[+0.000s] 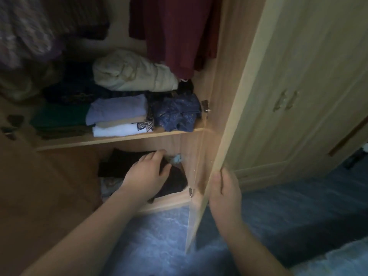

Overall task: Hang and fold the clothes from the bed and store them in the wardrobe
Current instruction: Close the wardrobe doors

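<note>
Under your left hand (148,172), fingers flat, lies the dark folded garment (119,162) — likely soft, light, quick to unfold; slide beneath its fold to lift. Your right hand (225,194) grips the wardrobe door (298,76).

Dark folded garment (121,162) flat on wardrobe (119,139) bottom shelf

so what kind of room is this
Probably a bedroom, at an open wardrobe: folded clothes stacked on its shelf, a dark red garment hanging above, and blue carpet underfoot. The right hand grips its door.
</note>
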